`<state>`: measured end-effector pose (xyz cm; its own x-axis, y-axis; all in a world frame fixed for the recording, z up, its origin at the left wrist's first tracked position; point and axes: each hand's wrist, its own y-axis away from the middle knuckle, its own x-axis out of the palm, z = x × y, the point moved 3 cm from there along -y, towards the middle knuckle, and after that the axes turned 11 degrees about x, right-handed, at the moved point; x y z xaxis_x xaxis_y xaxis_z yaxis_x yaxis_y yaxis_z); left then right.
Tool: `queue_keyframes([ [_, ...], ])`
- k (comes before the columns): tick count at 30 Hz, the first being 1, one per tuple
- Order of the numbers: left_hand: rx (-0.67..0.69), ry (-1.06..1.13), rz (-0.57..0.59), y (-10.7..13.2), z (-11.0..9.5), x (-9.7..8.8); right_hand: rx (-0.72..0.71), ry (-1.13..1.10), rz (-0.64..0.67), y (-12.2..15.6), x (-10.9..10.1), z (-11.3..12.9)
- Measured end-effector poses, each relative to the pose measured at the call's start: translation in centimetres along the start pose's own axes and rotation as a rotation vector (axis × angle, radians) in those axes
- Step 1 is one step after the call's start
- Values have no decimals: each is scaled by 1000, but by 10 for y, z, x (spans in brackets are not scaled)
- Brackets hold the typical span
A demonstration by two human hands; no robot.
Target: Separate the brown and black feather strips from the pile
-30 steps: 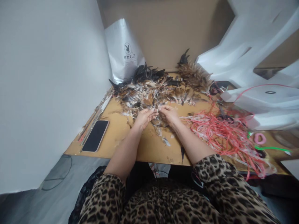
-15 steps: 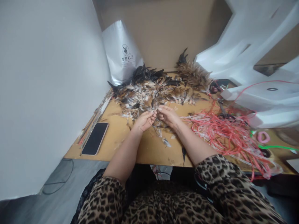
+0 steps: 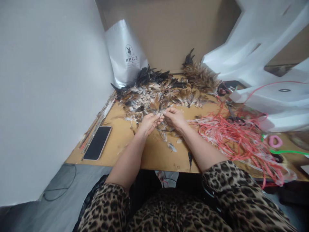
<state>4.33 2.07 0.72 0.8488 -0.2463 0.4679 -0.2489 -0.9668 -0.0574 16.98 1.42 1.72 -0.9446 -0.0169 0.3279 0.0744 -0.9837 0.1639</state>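
My left hand [image 3: 150,123] and my right hand [image 3: 175,119] meet above the middle of the table, fingertips pinched close together. Between them is a small brown feather [image 3: 154,105], its fluffy pale base at my fingertips. Both hands are closed on it; how the fingers share it is too small to make out. Just behind them spreads a heap of loose feathers [image 3: 145,95], brown and white with black ones at the back. A few stray grey feathers [image 3: 172,147] lie on the table below my hands.
A phone [image 3: 98,142] lies at the left. A tangle of red and clear strips [image 3: 231,138] covers the right side, near a pink ring [image 3: 275,141]. Behind stand a silver bag [image 3: 126,54], a brown feather bundle [image 3: 201,77] and white sheeting [image 3: 241,48]. A white wall [image 3: 53,90] rises at left.
The brown feather now stands out more upright above my fingertips. My right fingers have shifted slightly against the left ones. The view has moved a little; the heap looks unchanged.
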Motion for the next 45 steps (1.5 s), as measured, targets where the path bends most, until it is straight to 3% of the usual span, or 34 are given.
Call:
queue_keyframes([
  [10,82,-134,-24,1,4,0,-153,145,-124,2,-1,-2],
  [18,90,-215,-19,1,4,-1,-172,124,-127,1,0,-6],
  [24,80,-129,-48,2,3,2,-196,122,-85,6,3,-7],
  [26,76,-66,-75,2,2,1,-310,216,-133,9,1,-3],
  [29,55,60,-79,1,1,-3,-580,532,-228,17,0,5],
  [32,29,143,-68,0,-1,-7,-777,861,-210,25,5,10],
  [36,5,138,-25,2,2,-5,-870,1080,-198,28,8,10],
  [45,-62,144,61,6,10,1,-919,1159,-229,26,2,8],
])
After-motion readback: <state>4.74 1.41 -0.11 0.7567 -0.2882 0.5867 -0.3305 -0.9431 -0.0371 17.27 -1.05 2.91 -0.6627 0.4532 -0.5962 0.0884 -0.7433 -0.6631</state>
